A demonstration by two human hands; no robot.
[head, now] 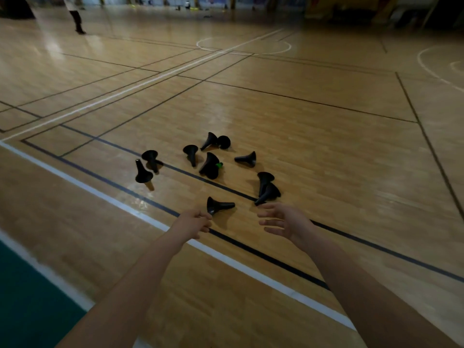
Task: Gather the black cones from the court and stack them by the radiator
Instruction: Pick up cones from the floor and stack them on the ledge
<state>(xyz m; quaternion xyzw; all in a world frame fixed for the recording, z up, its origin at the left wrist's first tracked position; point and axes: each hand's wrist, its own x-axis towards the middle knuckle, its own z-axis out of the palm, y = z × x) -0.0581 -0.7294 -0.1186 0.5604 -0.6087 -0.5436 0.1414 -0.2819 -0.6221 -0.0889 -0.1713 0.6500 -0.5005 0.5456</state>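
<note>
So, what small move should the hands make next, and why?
Probably the right hand should reach forward to the pair of cones lying on their sides just beyond its fingertips. It is open and holds nothing, while the left hand seems to pinch the nearest cone at its rim already.

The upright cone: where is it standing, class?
In the head view, the upright cone stands furthest left of all, right beside a tipped cone.

Cones (209, 165) scattered on floor (326, 146), beyond both hands
</note>
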